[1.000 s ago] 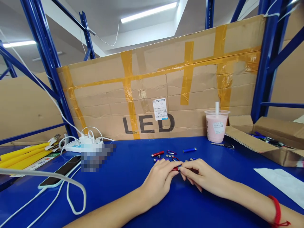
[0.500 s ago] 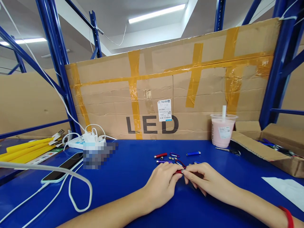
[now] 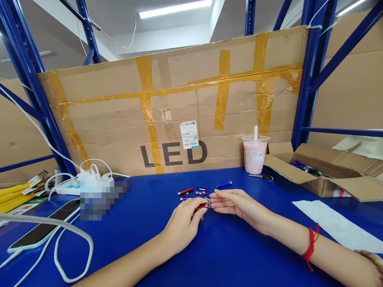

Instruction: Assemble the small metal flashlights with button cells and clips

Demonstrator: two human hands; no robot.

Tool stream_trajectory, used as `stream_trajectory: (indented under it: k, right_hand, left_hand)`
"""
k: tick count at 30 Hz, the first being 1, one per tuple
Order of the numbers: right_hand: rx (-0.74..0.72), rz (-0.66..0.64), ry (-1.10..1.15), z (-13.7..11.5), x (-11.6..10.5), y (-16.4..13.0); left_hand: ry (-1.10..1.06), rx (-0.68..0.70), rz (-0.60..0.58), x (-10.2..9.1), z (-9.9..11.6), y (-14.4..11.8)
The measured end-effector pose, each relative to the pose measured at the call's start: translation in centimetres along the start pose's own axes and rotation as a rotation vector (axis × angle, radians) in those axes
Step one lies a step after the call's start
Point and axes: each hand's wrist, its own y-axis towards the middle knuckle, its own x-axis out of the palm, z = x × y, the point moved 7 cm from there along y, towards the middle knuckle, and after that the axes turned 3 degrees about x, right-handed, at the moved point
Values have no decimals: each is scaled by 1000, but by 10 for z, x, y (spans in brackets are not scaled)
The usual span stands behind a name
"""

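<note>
My left hand (image 3: 183,222) rests on the blue table (image 3: 227,255) and pinches a small red keychain flashlight (image 3: 201,205) between thumb and fingers. My right hand (image 3: 235,201) lies just right of it, fingers loosely extended, fingertips touching the flashlight's tip. Just beyond the hands lie another red flashlight (image 3: 185,191), a blue flashlight (image 3: 224,184), a purple one (image 3: 188,198), a small carabiner clip (image 3: 202,188) and a few button cells (image 3: 202,193).
A pink drink cup with a straw (image 3: 255,154) stands before the taped cardboard wall (image 3: 167,111). An open cardboard box (image 3: 317,175) sits right, white paper (image 3: 338,227) near it. At left lie a power strip (image 3: 86,181), a phone (image 3: 44,229) and white cables (image 3: 60,239).
The view has shifted so the scene sits further left. My right hand has loosened from a pinch to extended fingers at the flashlight's tip; my left hand still holds the red flashlight.
</note>
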Motion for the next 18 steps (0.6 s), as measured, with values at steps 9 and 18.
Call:
stream_trajectory:
  k: [9,18]
  right_hand:
    - [-12,-62,81,3,1,2]
    - [-26,-103,43,5,1,6]
  left_hand:
    - [85,-163,90,-7,-15,-1]
    - [60,-159,70,-6,-13,0]
